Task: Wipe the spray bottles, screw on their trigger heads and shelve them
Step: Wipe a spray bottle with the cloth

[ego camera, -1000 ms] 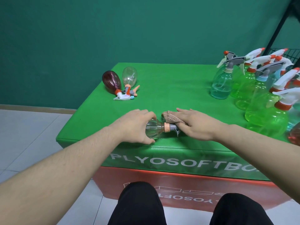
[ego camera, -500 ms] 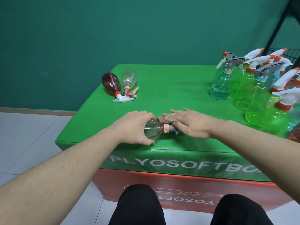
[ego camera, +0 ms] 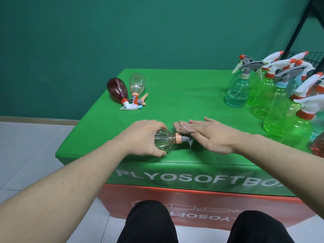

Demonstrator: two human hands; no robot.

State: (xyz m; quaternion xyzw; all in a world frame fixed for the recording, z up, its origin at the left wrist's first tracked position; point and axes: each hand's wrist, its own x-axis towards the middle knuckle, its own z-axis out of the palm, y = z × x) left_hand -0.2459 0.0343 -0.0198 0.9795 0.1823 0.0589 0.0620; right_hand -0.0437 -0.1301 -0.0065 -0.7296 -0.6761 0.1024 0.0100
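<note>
A green padded box top [ego camera: 184,95] bears a cluster of upright green plastic spray bottles [ego camera: 273,102] at its right. Near the front edge lies a clear plastic bottle with grey trigger head [ego camera: 168,142], gripped by the left hand [ego camera: 145,137]. The right hand [ego camera: 217,135] lies flat, fingers straight, pressing a brown cloth [ego camera: 184,128] onto the trigger.

Hidden and cut-off parts

The left hand [ego camera: 143,135] covers most of the clear bottle [ego camera: 166,142]; the right hand [ego camera: 215,135] hides part of the cloth [ego camera: 184,128] and trigger head [ego camera: 187,139]. The right edge crops the green bottles [ego camera: 287,127].
</note>
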